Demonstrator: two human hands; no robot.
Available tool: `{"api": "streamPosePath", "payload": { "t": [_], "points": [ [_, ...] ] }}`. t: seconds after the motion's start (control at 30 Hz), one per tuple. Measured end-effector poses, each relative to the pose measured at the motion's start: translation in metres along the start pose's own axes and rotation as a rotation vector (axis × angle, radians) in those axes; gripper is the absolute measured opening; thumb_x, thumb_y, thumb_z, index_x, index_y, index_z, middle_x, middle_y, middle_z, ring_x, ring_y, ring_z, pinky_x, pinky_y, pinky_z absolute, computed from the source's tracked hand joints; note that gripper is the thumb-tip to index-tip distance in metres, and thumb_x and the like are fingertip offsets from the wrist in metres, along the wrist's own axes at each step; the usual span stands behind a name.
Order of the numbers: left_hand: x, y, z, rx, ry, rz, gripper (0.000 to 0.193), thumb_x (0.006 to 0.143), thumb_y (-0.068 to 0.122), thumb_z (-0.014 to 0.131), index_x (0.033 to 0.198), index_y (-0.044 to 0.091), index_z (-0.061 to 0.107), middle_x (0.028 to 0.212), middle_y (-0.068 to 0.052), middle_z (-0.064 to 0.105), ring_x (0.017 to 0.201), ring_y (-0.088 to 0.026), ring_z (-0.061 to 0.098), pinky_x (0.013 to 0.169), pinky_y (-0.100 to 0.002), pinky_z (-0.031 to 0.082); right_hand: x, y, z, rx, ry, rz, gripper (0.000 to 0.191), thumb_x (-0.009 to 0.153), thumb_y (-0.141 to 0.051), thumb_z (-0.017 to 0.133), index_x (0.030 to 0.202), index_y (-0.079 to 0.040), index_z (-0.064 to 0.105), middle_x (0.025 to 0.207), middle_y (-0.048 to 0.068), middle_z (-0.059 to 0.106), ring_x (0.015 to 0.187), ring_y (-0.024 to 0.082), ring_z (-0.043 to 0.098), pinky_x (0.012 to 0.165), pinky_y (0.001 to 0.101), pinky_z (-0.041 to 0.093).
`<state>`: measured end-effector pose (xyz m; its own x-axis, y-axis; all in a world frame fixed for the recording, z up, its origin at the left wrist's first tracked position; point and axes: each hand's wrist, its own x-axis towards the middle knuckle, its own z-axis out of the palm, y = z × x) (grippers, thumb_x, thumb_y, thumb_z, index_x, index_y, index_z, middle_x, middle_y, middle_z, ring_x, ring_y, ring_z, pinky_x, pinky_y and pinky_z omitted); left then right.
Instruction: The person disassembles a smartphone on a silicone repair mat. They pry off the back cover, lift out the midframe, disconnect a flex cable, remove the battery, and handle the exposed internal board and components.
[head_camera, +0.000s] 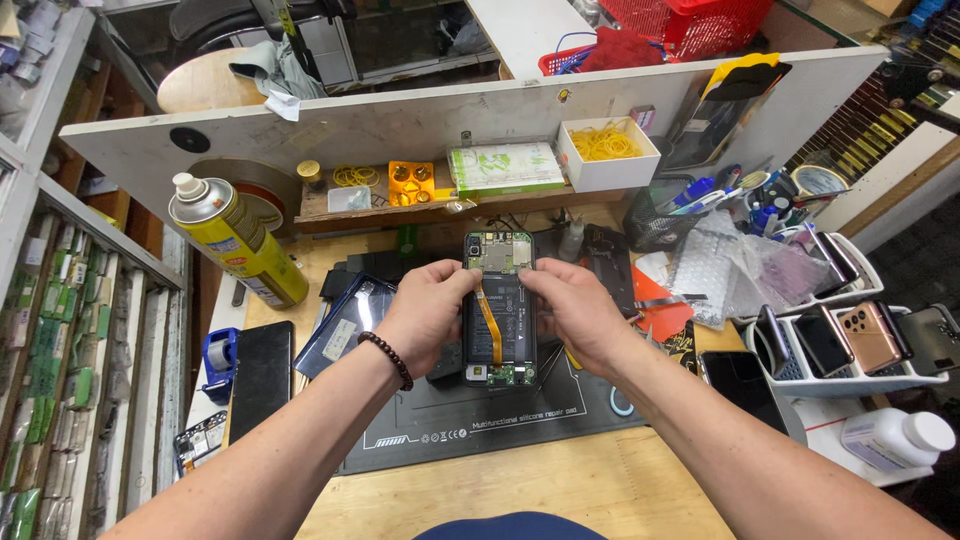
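An opened smartphone (499, 330) with its back cover off lies lengthwise between my hands, above a dark silicone repair mat (480, 420). Its green circuit board, black battery and an orange flex cable show. My left hand (425, 310), with a bead bracelet on the wrist, grips the phone's left edge, fingertips near the upper board. My right hand (575, 310) grips the right edge, thumb and fingers pressing near the top of the battery.
A yellow spray can (235, 240) stands at left. A black phone (262, 375) and a tape roll (218, 355) lie left of the mat. A white rack of phones (850, 345), a white bottle (895, 440) and bubble wrap (715, 270) sit right. A shelf (400, 205) with rubber bands runs behind.
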<state>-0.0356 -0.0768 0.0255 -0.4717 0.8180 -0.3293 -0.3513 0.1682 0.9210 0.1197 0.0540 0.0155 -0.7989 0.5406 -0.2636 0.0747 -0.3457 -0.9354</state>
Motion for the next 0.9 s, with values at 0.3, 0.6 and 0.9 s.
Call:
{"api": "streamPosePath", "payload": {
  "t": [0.3,0.6,0.9],
  "points": [
    [-0.001,-0.004,-0.002,-0.144,-0.054,0.043,0.017,0.097,0.021,0.066,0.085,0.009,0.064,0.075,0.002,0.06,0.06,-0.006,0.055,0.049,-0.025,0.044,-0.002,-0.002,0.015,0.067,0.078,-0.145,0.015,0.098,-0.015,0.059,0.102,-0.005,0.068,0.093,0.002,0.071,0.079,0.007,0.065,0.068,0.024,0.053],
    [0.0,-0.003,0.002,-0.097,-0.059,0.022,0.018,0.097,0.021,0.063,0.09,0.005,0.069,0.077,0.0,0.066,0.064,-0.009,0.058,0.052,-0.025,0.047,-0.008,-0.014,0.04,-0.054,0.225,-0.118,0.024,0.089,-0.015,0.068,0.109,-0.002,0.066,0.098,0.005,0.074,0.084,0.009,0.071,0.073,0.0264,0.058],
    [0.0,-0.017,0.012,0.026,0.029,0.182,0.022,0.095,0.018,0.064,0.091,-0.001,0.074,0.078,0.002,0.068,0.068,-0.002,0.055,0.059,-0.022,0.046,-0.011,-0.021,0.053,-0.027,0.257,-0.135,0.028,0.084,-0.008,0.073,0.11,0.001,0.067,0.098,0.007,0.074,0.082,0.013,0.071,0.071,0.0294,0.059]
  ]
}}
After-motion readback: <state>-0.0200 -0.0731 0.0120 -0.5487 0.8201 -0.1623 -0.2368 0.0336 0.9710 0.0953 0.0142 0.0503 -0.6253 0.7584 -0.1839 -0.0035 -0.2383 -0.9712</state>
